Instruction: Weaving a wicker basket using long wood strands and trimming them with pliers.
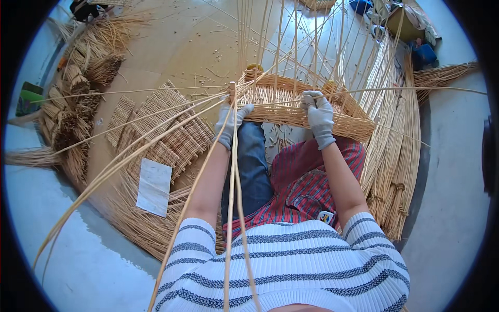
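A rectangular woven wicker basket [338, 122] with long upright stakes rests across my lap. My left hand [231, 120], in a pale work glove, is closed at the basket's left corner, around loose strands that fan out to the left and down toward me; part of its grip is hidden behind them. My right hand [317, 117], also gloved, has its fingers curled on the basket's near rim, pinching a long pale strand [395, 88] that runs off to the right.
Stacked woven panels [161, 127] and a white sheet [153, 187] lie at the left on a board floor [176, 47] strewn with offcuts. Reed bundles [78, 104] line the left edge; long pale rods [390, 197] lie at the right. Blue containers [423, 53] stand at the back right.
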`<state>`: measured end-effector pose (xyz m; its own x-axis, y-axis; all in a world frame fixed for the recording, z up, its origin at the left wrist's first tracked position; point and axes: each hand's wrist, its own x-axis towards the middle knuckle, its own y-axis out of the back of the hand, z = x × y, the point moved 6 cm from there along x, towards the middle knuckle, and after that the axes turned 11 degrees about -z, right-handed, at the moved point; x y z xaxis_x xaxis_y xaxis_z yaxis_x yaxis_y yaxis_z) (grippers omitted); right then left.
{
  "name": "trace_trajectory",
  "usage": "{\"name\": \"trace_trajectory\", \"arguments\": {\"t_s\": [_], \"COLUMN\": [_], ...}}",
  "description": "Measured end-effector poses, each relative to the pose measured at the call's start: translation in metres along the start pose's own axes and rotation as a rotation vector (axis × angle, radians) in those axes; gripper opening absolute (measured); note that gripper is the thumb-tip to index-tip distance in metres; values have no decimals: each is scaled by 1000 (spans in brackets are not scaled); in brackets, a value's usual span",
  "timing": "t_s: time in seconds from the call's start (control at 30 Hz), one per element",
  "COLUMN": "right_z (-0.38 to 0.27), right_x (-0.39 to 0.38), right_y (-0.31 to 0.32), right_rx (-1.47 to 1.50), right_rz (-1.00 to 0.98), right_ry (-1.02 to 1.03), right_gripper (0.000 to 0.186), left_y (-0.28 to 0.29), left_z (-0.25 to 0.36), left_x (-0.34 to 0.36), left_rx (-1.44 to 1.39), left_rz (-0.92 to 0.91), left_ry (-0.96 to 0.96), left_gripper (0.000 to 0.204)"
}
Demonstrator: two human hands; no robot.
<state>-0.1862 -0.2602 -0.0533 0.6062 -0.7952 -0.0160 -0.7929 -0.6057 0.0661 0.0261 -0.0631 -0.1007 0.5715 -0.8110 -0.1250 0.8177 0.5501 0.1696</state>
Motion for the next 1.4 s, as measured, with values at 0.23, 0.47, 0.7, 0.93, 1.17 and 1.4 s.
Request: {"name": "trace_trajectory", "arguments": {"t_s": [0.23,0.47,0.7,0.93,1.17,1.4], "right_z": [-131,-68,-74,-25,-5,-34], "right_x": [-5,169,147,-19,-14,-3], "right_y": [-91,-142,-126,-4,17,-16], "right_rx": [-361,-669,-864,213,239,-30], "right_rz": [-352,-194,81,60,45,-86], "right_ry": [330,256,236,292,113,228], "right_gripper": [15,28,83,29,30,29], "left_y": [9,-7,-14,11,-15,-67], "left_z": [0,-1,-11,-19,11,24], "left_x": [-8,-1,-1,0,-59,23], "left_rx": [-221,-412,-437,-397,106,-46], "left_rz": [23,128,155,97,376,-375], "left_ry": [79,111,173,-72,-557,335], "left_gripper": [60,52,49,49,13,26]}}
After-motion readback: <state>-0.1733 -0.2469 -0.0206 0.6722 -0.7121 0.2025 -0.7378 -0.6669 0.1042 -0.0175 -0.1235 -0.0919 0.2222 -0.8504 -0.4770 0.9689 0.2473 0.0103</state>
